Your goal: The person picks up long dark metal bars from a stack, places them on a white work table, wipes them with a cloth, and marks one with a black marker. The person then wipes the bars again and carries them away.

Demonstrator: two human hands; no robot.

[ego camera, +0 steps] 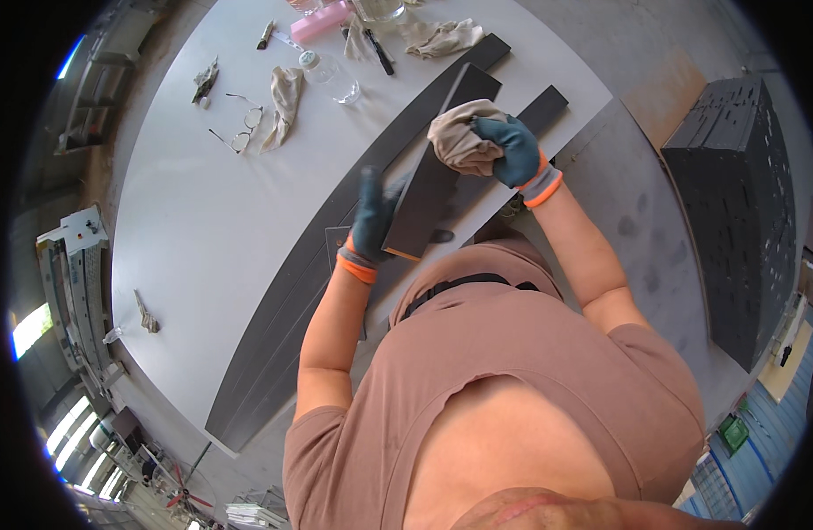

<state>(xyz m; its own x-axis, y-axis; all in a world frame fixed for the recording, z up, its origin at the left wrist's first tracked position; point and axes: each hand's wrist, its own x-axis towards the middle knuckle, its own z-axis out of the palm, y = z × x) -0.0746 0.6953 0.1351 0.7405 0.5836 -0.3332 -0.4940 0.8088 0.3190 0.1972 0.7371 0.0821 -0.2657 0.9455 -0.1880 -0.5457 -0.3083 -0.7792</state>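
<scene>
My left hand (375, 215), in a blue-green work glove with an orange cuff, grips the left edge of a dark flat board (423, 199) that lies tilted above the table. My gloved right hand (516, 149) holds a bunched beige cloth (467, 136) against the upper part of that board. Beneath and to the left, long dark strips (314, 232) lie side by side along the table's near edge. A shorter dark strip end (546, 106) shows beyond my right hand.
On the white table (201, 199) are eyeglasses (253, 119), a clear plastic bottle (333, 79), a pink block (319, 21), a black-handled tool (378, 52) and several crumpled cloths (443, 38). A large dark stack (724, 172) stands at the right.
</scene>
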